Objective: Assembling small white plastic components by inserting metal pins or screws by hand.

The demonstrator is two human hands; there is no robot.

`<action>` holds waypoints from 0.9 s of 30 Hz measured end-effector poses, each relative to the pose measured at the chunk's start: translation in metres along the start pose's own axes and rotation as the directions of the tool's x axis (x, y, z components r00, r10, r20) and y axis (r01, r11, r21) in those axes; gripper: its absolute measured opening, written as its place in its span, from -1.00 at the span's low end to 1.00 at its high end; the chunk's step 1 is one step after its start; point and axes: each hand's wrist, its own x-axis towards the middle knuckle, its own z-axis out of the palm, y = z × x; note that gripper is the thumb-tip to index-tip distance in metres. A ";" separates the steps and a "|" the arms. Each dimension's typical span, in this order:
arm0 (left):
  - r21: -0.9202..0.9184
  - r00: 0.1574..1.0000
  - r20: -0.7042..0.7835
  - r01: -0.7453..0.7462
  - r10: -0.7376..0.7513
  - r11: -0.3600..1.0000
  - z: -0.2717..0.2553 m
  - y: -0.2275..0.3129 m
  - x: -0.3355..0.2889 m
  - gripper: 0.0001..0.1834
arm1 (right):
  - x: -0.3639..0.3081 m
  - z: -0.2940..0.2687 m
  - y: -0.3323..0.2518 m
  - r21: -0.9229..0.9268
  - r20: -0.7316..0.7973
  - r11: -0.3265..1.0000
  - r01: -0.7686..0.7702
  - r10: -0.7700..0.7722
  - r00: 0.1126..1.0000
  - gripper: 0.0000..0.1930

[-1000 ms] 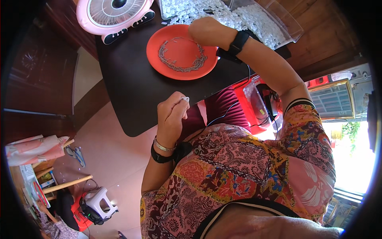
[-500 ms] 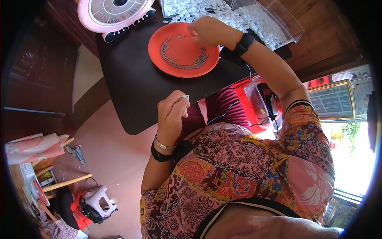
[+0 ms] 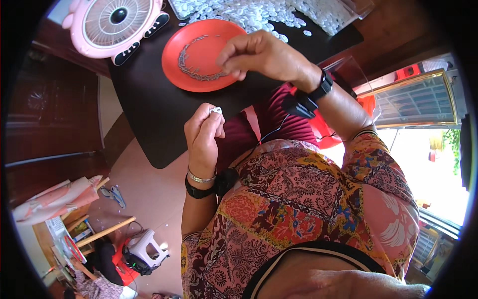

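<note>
My left hand (image 3: 202,133) is closed in front of the table edge, gripping a small white plastic piece with holes (image 3: 215,110) that pokes out above the thumb and forefinger. Over the right side of an orange-red plate (image 3: 172,52) hovers my right hand (image 3: 266,56), its thumb and forefinger brought together. Whatever lies in that pinch is too small to make out. Many small thin grey metal pieces, like pins or screws (image 3: 185,69), form a curved band on the plate. The right hand covers part of its right rim.
Loose clear-white plastic pieces (image 3: 254,17) are heaped behind the plate on the black table (image 3: 137,107). A pink fan (image 3: 117,17) stands at the back left. On the floor at left are blue slippers (image 3: 114,195) and a white stool (image 3: 148,247); another person sits at lower left.
My right hand has drawn back from inside the plate toward me, over its right rim. My left hand keeps hold of the white plastic piece. The whole view has shifted slightly.
</note>
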 end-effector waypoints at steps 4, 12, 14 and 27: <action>-0.037 1.000 0.016 -0.014 0.014 0.999 0.006 0.004 0.003 -0.81 | -0.028 0.025 0.008 0.288 -0.023 0.956 -0.044 0.053 0.998 -0.83; 0.135 0.986 0.151 0.055 -0.076 0.989 0.017 0.007 0.007 -0.80 | -0.055 0.046 0.029 0.416 -0.026 0.903 -0.105 0.127 0.992 -0.79; 0.136 0.988 0.132 0.067 -0.085 0.988 0.018 0.007 0.008 -0.79 | -0.057 0.048 0.033 0.422 -0.054 0.904 -0.077 0.110 0.992 -0.79; 0.119 0.994 0.101 0.021 -0.033 0.993 0.016 0.002 0.003 -0.81 | -0.059 0.054 0.042 0.442 -0.148 0.897 -0.007 0.080 0.986 -0.81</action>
